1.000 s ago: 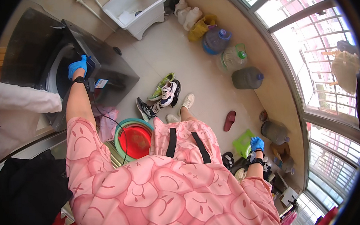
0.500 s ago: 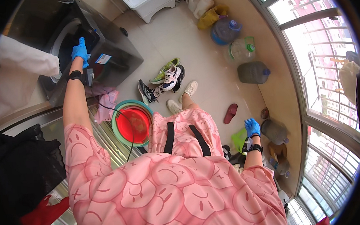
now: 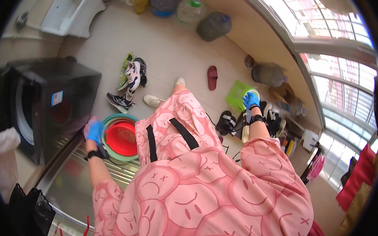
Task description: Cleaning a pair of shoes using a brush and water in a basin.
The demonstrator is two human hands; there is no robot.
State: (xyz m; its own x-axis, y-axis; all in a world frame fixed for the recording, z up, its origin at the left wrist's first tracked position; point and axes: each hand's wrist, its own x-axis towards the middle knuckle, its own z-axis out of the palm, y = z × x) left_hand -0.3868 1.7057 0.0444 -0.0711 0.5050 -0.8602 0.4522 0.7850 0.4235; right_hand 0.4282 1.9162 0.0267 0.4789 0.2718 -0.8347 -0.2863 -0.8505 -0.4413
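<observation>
My left hand [image 3: 95, 130], in a blue glove, is at a pink cloth [image 3: 88, 123] beside the washbasins. It is smeared by motion, so I cannot make out how its fingers lie on the cloth. Close by, a red basin [image 3: 122, 138] sits inside a green basin [image 3: 112, 118] on a ribbed metal surface. My right hand [image 3: 251, 100], also blue-gloved, hangs out to the right with its fingers loosely curled and nothing visible in them. Below it lie a bright green item [image 3: 235, 96] and several shoes [image 3: 226, 122].
A black front-loading washing machine [image 3: 64, 103] stands at left, its round door opening facing left. Sneakers [image 3: 131, 76] lie on the tiled floor beyond my feet, with a dark red slipper [image 3: 212, 77] to their right. Large plastic bottles [image 3: 214, 26] line the wall under the windows.
My left hand has come back from the washing machine opening to the pink cloth by the basins. The view has turned and shifted right. My right hand stays out at the side, fingers curled.
</observation>
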